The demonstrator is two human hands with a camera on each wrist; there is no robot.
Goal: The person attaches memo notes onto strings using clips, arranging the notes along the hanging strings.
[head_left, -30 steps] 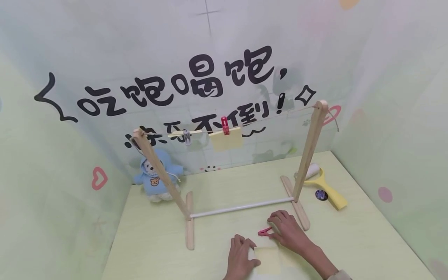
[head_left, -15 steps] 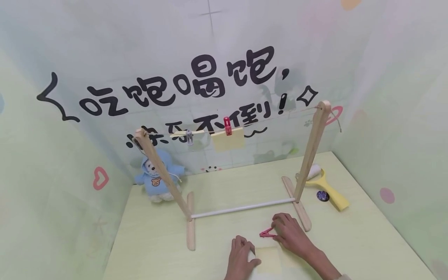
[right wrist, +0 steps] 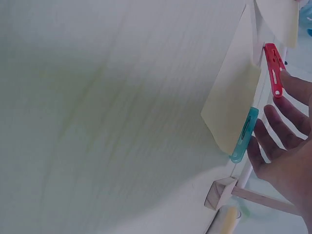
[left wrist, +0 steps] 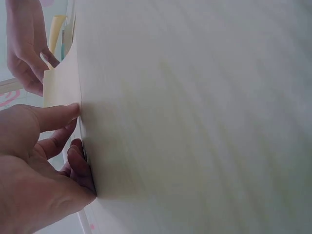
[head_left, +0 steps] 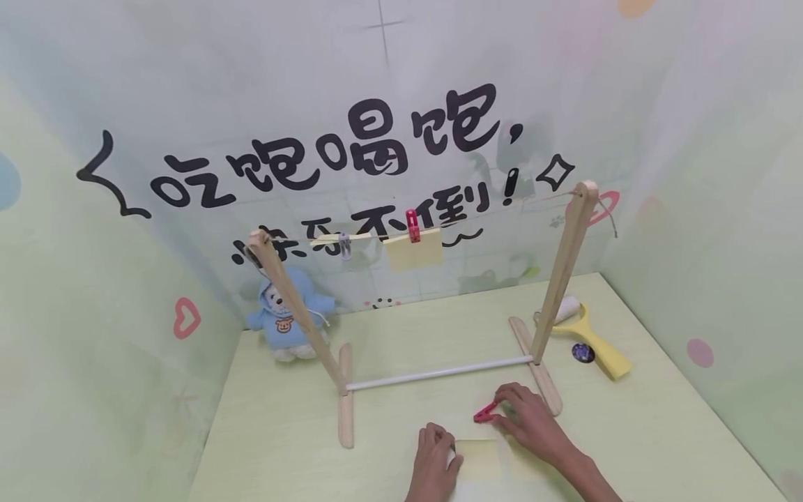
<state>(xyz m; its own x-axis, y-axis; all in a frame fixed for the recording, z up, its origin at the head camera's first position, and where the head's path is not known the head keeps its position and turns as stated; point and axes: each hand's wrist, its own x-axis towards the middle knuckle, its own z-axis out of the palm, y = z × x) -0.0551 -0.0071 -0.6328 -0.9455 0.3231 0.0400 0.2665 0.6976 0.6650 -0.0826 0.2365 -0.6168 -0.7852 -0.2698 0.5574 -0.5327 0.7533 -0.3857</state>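
Observation:
My right hand (head_left: 530, 425) pinches a red clothespin (head_left: 484, 413) between thumb and index finger, low over the table. Under its other fingers, in the right wrist view, a teal clothespin (right wrist: 243, 136) lies along the edge of a yellow paper note (right wrist: 231, 105). My left hand (head_left: 433, 461) is down at the left edge of a flat yellow note (head_left: 478, 457), thumb and fingers bent around a small white bit. I cannot tell whether it grips that. In the left wrist view, the thumb of the left hand (left wrist: 29, 161) meets the note's edge.
Behind the hands stands a wooden frame with a white crossbar (head_left: 439, 374) and a string. Folded yellow paper (head_left: 414, 249) hangs by a red clothespin (head_left: 413, 224), other paper by a grey one (head_left: 345, 246). A plush toy (head_left: 291, 317) and a yellow-handled roller (head_left: 596, 341) flank it.
The red clothespin in the right hand has tilted more steeply and turned slightly. The left thumb has drawn closer to its fingers. The whole head view has shifted a little.

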